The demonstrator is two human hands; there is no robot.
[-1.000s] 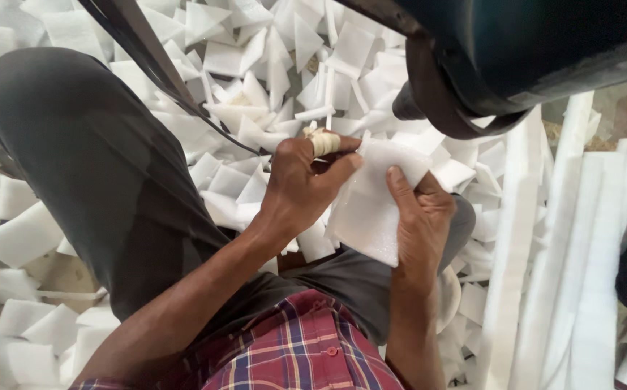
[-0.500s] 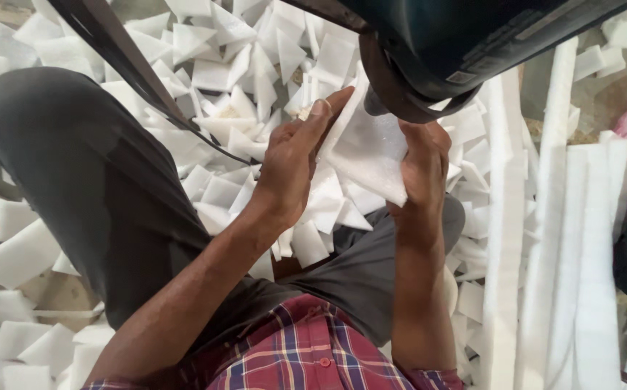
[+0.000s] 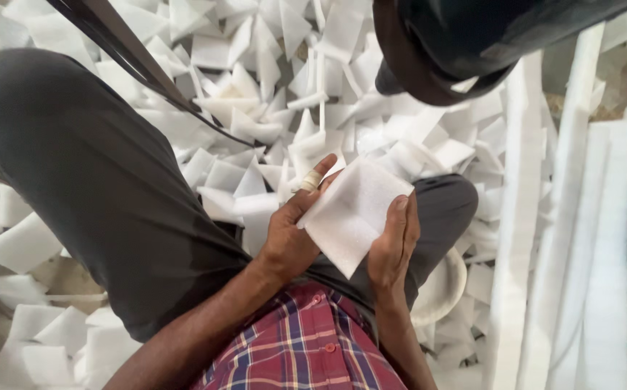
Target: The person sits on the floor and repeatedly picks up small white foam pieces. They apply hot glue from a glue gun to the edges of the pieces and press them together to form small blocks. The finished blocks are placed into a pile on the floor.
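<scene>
Head view looks down past a dark machine housing (image 3: 472, 36) at the top and a black strap (image 3: 140, 58) running diagonally from the upper left. Below these, the floor is buried in a litter of white foam offcuts (image 3: 255, 87), spreading out on all sides beyond the hands, and long foam strips (image 3: 530, 217) stand to the right of the grip. Grey trousers (image 3: 111, 188) fill the left and pass under the hands; a plaid shirt (image 3: 306, 347) shows nearest the camera. Between the two hands sits the foam sheet (image 3: 353, 213), a white, roughly square pad held tilted above the lap. The left hand (image 3: 291, 238) closes on its left edge, thumb on top, with a bandage (image 3: 310, 180) wrapped round one finger just above the sheet's corner. The right hand (image 3: 393, 245) clamps the right edge, fingers laid flat up along it. I judge the sheet very light, soft and springy, easy to dent or tear at a thin edge, and not slippery; it keeps its shape when held at two opposite edges, as here, and a pinch at one corner would probably let it flop.
</scene>
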